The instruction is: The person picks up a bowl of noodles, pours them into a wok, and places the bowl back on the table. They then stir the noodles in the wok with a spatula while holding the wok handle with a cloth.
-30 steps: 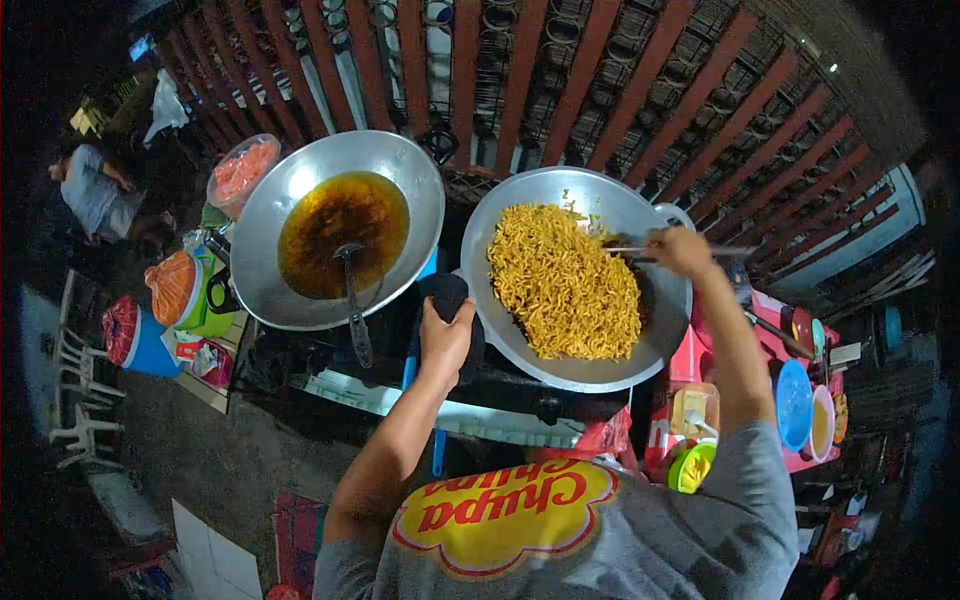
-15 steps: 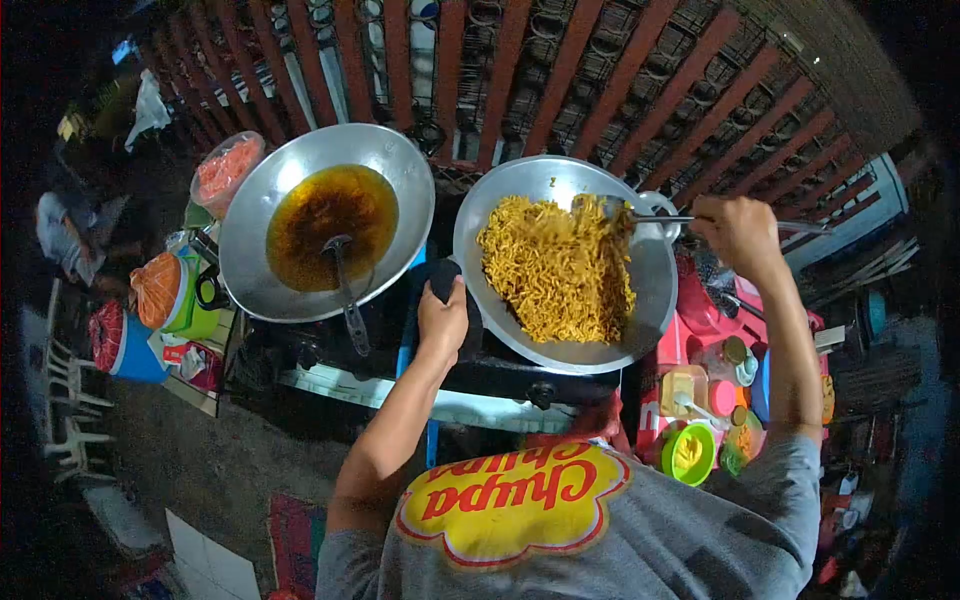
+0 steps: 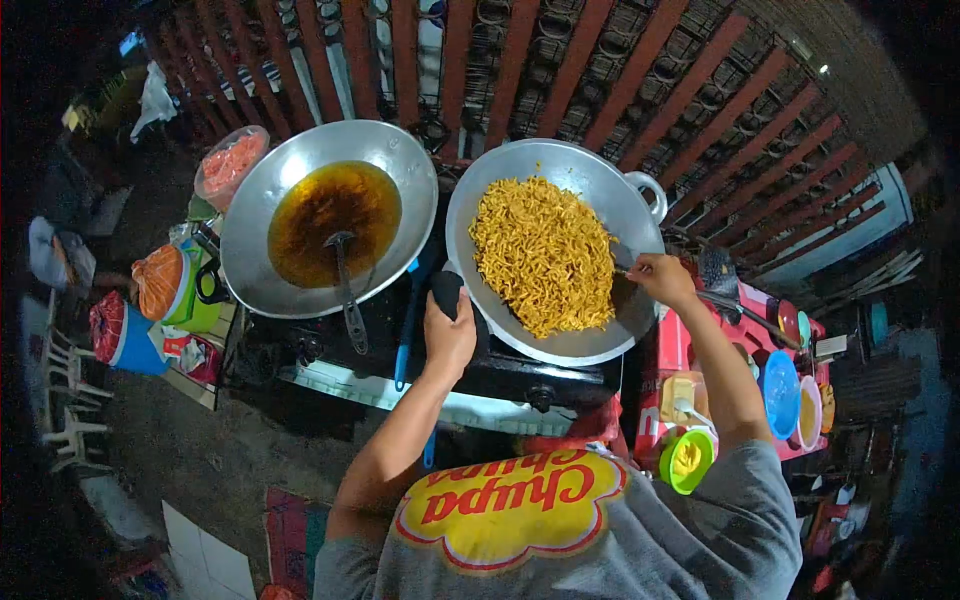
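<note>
My left hand (image 3: pixel 450 335) is closed around a black, padded-looking grip at the left rim of the right-hand wok (image 3: pixel 625 335). A large heap of yellow-brown noodles (image 3: pixel 545 260) lies in this wok. My right hand (image 3: pixel 662 280) is at the wok's right rim, closed on a long-handled metal spatula (image 3: pixel 735 305). The spatula's head is mostly hidden at the right side of the noodles, and its handle passes under my forearm. To the left stands a second wok (image 3: pixel 410 185) with dark amber oil, and a slotted turner (image 3: pixel 345 285) rests in it.
Both woks sit on a black stove (image 3: pixel 470 380). A blue-handled tool (image 3: pixel 405 345) lies between them. On the right, a red table (image 3: pixel 650 400) carries a green bowl (image 3: pixel 687 460) and blue basin (image 3: pixel 780 395). Slatted wood (image 3: pixel 515 75) stands behind; a shredded-orange-food tub (image 3: pixel 232 165) is at left.
My right hand has come down and left with the spatula, from above the wok's right ear to its lower right rim. The noodles have settled into a rounder heap. My left hand keeps its grip.
</note>
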Available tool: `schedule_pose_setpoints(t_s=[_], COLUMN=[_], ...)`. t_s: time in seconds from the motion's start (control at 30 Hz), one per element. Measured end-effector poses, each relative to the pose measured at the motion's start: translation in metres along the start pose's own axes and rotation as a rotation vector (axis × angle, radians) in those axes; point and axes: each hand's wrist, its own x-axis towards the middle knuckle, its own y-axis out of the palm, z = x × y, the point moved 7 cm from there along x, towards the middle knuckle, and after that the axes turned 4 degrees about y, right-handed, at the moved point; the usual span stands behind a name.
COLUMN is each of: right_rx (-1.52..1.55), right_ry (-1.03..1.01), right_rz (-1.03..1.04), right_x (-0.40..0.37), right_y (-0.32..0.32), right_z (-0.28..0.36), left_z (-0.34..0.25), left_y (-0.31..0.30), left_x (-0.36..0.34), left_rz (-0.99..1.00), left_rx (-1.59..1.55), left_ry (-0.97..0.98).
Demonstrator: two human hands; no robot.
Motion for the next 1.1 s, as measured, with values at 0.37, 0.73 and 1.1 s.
schedule_pose_setpoints(t_s=[0.37, 0.73, 1.1], right_rx=[-0.125, -0.62, -0.945], right_ry=[0.03, -0.129, -0.406], right_rz=[0.035, -0.272, -0.137], right_x=[-0.034, -0.051, -0.059], right_y=[-0.084, -0.136, -0.071], right_z=[0.032, 0.107, 0.112], left_z=[0.014, 0.012, 0.003], left_y=[0.005, 0.002, 0.001], left_x=[0.01, 0.004, -0.008], left_rz=[0.061, 0.022, -0.006], left_rx=[-0.042, -0.107, -0.006], left_ry=[-0.046, -0.06, -0.044])
